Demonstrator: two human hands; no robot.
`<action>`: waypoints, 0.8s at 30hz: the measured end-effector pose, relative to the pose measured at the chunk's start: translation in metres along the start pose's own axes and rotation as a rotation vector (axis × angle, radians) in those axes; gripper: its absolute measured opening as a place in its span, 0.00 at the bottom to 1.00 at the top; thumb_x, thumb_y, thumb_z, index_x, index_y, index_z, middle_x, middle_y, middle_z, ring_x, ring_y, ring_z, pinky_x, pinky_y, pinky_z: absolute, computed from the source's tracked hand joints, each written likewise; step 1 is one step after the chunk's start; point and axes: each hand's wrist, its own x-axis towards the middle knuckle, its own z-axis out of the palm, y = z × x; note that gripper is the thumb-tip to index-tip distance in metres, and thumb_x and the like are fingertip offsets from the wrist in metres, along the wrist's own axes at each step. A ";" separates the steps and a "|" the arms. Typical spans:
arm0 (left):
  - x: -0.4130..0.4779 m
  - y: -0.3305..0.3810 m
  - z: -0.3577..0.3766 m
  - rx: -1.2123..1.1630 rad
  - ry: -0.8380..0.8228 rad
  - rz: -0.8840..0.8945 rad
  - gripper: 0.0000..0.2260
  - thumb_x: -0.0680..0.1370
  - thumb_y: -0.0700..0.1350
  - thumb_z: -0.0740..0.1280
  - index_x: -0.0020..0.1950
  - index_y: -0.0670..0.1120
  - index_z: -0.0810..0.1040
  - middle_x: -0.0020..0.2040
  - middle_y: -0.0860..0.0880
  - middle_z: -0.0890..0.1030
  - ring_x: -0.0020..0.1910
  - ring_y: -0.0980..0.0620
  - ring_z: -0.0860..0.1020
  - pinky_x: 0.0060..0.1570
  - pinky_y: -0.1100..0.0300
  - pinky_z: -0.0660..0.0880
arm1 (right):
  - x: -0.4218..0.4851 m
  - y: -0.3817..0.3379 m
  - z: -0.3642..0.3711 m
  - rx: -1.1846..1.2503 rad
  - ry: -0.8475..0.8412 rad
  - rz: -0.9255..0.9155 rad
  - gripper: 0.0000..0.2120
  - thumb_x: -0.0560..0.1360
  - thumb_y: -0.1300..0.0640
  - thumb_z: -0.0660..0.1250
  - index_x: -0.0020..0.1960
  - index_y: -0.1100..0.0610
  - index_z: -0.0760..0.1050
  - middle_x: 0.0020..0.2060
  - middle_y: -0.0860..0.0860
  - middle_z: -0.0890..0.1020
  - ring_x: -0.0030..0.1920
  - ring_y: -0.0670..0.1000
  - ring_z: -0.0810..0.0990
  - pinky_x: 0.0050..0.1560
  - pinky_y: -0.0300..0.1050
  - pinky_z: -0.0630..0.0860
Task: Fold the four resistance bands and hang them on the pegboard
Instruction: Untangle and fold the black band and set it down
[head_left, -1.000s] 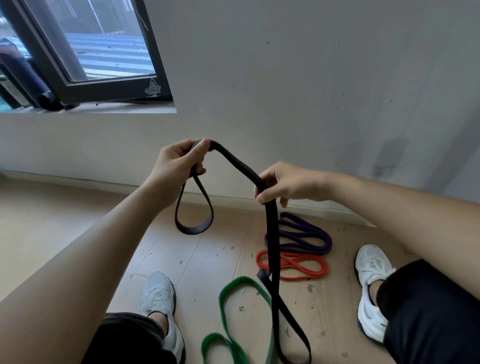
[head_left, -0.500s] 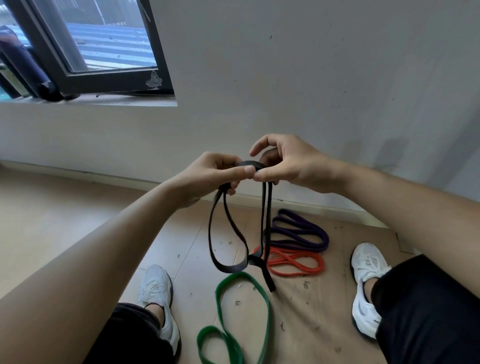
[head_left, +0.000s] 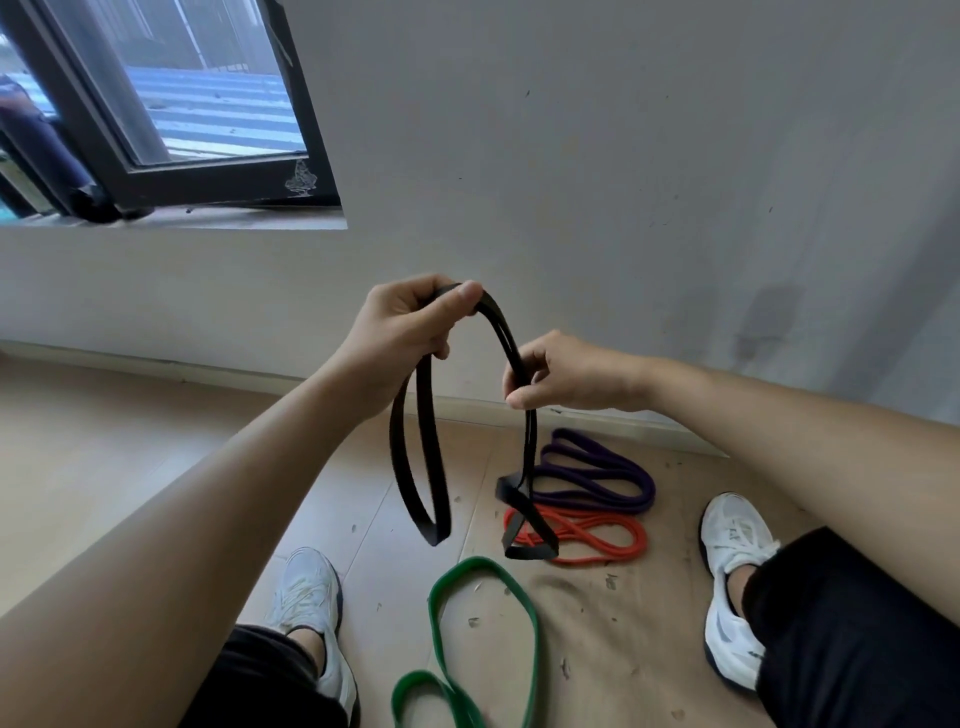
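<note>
Dark-framed window (head_left: 171, 104) at upper left, set in a grey wall (head_left: 623, 182). Below it, pale floor (head_left: 104, 467).

Left shoe (head_left: 311, 597), white, planted on the floor at lower centre-left.

Left hand (head_left: 410, 332): raised, fingers curled, thumb pressed on top. It grips the black band (head_left: 435, 532) at the band's highest point. From this grip a double-strand loop hangs straight down, clear of the floor.

Black band then arches over to the right and down into the right hand (head_left: 566, 371). The right hand sits lower than the left and pinches the strands between thumb and fingers. Below the pinch the strands drop to a smaller twisted loop; it overlaps the red band in this view, and I cannot tell whether they touch.

Green band (head_left: 532, 629): flat on the floor between the feet, unfolded, twisted near the bottom edge of the view.

Purple band (head_left: 587, 500): folded in loops on the floor near the wall. Red band (head_left: 638, 540): folded, just beside the purple one, on the nearer side.

Right shoe (head_left: 732, 545), white, right of the red band.
</note>
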 end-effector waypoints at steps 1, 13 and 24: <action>0.001 -0.001 -0.004 -0.026 0.034 -0.001 0.12 0.76 0.54 0.71 0.44 0.44 0.81 0.28 0.55 0.69 0.29 0.55 0.66 0.37 0.60 0.70 | 0.001 0.003 0.000 -0.014 -0.007 0.012 0.02 0.76 0.58 0.74 0.47 0.56 0.83 0.42 0.49 0.84 0.39 0.40 0.79 0.47 0.41 0.76; 0.000 -0.025 -0.048 0.052 0.011 -0.191 0.18 0.70 0.57 0.76 0.48 0.44 0.81 0.33 0.53 0.74 0.33 0.54 0.74 0.47 0.56 0.77 | -0.008 0.006 -0.023 0.159 0.209 -0.059 0.10 0.79 0.60 0.71 0.59 0.61 0.78 0.50 0.60 0.86 0.39 0.39 0.82 0.37 0.30 0.74; 0.000 -0.018 0.003 0.215 -0.246 -0.167 0.12 0.78 0.50 0.73 0.52 0.42 0.83 0.34 0.54 0.78 0.36 0.54 0.76 0.42 0.59 0.76 | -0.011 -0.020 -0.016 0.059 0.302 -0.221 0.20 0.72 0.56 0.79 0.62 0.52 0.78 0.48 0.51 0.83 0.48 0.47 0.83 0.49 0.37 0.80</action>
